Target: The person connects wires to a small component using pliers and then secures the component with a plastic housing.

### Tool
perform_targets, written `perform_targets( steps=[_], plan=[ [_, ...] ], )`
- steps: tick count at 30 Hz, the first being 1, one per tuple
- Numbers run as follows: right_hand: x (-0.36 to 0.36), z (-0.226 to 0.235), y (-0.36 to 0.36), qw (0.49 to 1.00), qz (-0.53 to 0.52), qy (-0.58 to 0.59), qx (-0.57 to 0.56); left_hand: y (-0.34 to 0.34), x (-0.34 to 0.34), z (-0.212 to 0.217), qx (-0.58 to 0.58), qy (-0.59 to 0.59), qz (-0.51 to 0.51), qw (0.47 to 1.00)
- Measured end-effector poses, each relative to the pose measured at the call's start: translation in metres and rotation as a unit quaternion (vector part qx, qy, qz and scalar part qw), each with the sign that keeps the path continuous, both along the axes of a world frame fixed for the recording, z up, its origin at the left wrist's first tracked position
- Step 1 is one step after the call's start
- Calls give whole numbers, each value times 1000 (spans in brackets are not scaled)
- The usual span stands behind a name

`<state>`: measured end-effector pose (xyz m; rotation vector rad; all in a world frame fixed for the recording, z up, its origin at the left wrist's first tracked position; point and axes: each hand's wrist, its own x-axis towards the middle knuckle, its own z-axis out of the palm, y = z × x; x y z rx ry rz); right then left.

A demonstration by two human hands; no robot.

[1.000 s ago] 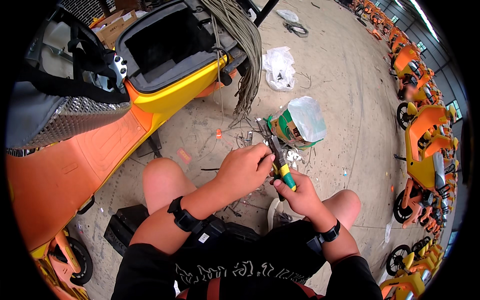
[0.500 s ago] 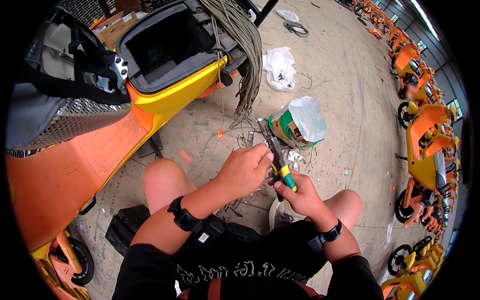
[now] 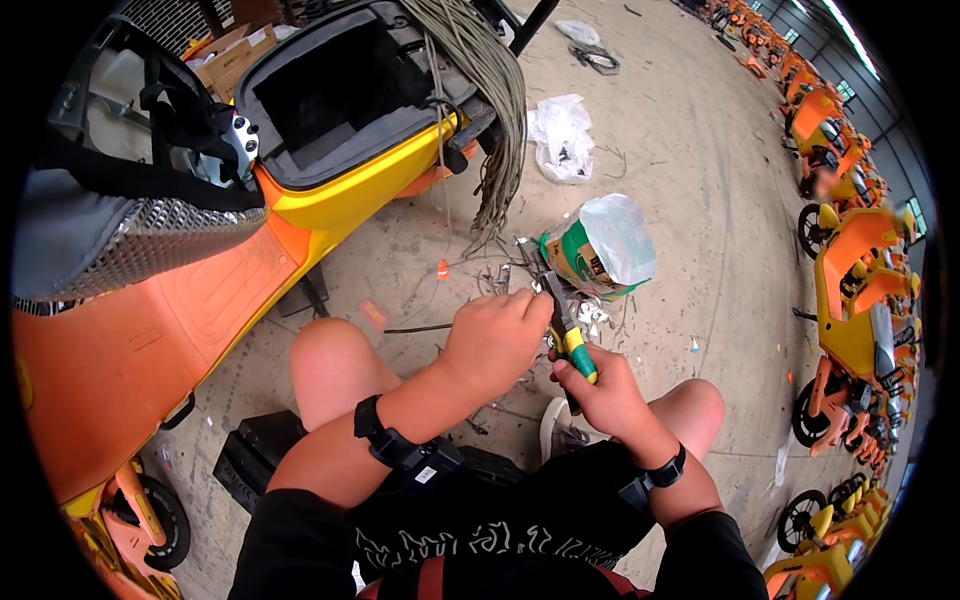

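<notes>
Between the knees, over a dusty concrete floor [image 3: 690,150], both hands meet at centre frame. Right hand [image 3: 603,385] is fisted round the yellow-green, rubbery grips of the pliers [image 3: 566,335]; the dark metal nose points up and away, w/ its tip by the left knuckles. Left hand [image 3: 495,335] is curled, fingers pressed together; what it pinches can't be made out, hidden under the fingers near the plier tip. Black bands sit on both wrists.

Just beyond the hands stands a round green-and-yellow can [image 3: 575,262] w/ a printed label, lined w/ a thin, translucent pale bag [image 3: 620,235] that puffs out above the rim. Small shiny metal bits and wire offcuts [image 3: 500,278] litter the floor round its base; one small orange piece [image 3: 443,269] lies to the left. Farther off is a crumpled white plastic bag [image 3: 563,135].

Upper left: a scooter [image 3: 330,195] w/ glossy yellow and orange panels, its black seat tub open; a thick bundle of grey-green wires [image 3: 490,90] hangs over the tub edge, loose ends fanning just above the floor near the can. A brown cardboard box [image 3: 232,52] shows behind the tub. The raised seat [image 3: 120,245] has a dimpled grey surface. A flat black box [image 3: 255,455] lies below the left knee. A row of orange scooters [image 3: 850,270] curves along the right edge.
</notes>
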<state>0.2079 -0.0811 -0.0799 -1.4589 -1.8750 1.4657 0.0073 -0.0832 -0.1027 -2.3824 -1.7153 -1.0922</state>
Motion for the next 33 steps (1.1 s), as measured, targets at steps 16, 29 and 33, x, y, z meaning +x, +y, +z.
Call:
perform_targets(
  steps=[16,29,33],
  plan=[
    [12,-25,20,955,88,57,277,-2,-17,24,-531,-716,-146,429],
    [5,-6,12,999,29,-7,45,2,-7,19,-302,-333,-57,892],
    [10,-17,9,997,49,-11,50,0,-7,4,-74,-122,-26,989]
  ],
)
